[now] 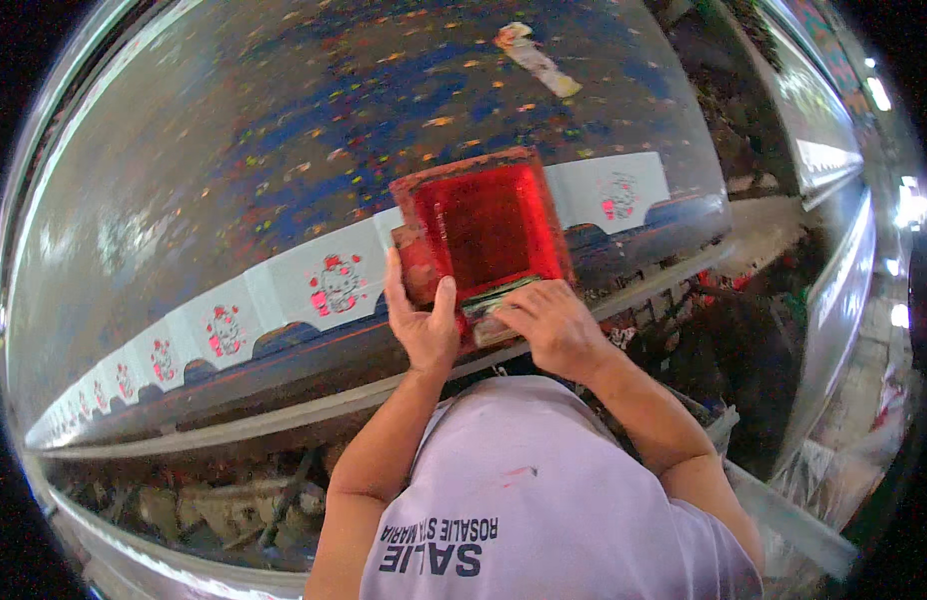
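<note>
A red-stained screen printing frame (466, 166) lies over a row of white cut pieces on the long table. My left hand (424, 325) holds its near left corner, thumb and fingers on either side of the edge. At the frame's near end, my right hand (556, 325) grips a squeegee (496, 300), fingers bent over its top. Dark red ink covers the screen's mesh (489, 230). To the left, a white piece (336, 285) bears a red and pink cartoon figure. Another printed piece (616, 193) lies right of the frame.
The long table (184, 130) is spotted with colourful ink. A stained, crumpled strip (539, 62) lies on its far part. Several more printed pieces (224, 330) run off to the left along the near edge. A rail (254, 420) follows that edge, close to my body.
</note>
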Motion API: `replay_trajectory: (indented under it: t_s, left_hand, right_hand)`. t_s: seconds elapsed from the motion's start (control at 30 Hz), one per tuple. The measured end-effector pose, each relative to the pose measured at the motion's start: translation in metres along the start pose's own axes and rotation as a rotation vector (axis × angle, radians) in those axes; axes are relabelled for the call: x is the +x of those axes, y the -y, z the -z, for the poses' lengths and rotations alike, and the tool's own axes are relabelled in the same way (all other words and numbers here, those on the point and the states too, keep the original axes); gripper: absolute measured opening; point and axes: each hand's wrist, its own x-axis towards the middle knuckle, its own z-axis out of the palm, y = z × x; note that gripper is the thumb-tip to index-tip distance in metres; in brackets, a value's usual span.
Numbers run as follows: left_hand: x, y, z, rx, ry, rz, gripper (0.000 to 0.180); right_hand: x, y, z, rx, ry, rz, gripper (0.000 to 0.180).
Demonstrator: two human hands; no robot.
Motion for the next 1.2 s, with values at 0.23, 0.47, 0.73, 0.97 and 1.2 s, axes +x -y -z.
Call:
replay_trajectory:
  t_s: [0.23, 0.47, 0.73, 0.97, 1.2]
  left_hand:
    - [0.003, -0.008, -0.001, 0.245, -0.010, -0.050, 0.094]
    - [-0.002, -0.029, -0.011, 0.425, -0.061, -0.155, 0.090]
    - [-0.020, -0.039, -0.102, 0.346, -0.036, -0.202, 0.091]
    - [-0.052, -0.021, -0.210, 0.193, -0.035, -0.148, 0.094]
    - [-0.069, -0.021, -0.249, 0.246, -0.029, -0.121, 0.096]
  right_hand:
    - [-0.033, -0.003, 0.000, 0.085, 0.032, -0.057, 0.052]
    - [-0.071, -0.050, -0.001, 0.504, -0.329, -0.383, 0.051]
    - [-0.121, -0.125, 0.043, 0.597, -0.365, -0.349, 0.049]
    - [-0.168, -0.206, 0.089, 0.530, -0.370, -0.346, 0.050]
    - [-0.190, -0.241, 0.105, 0.576, -0.326, -0.307, 0.047]
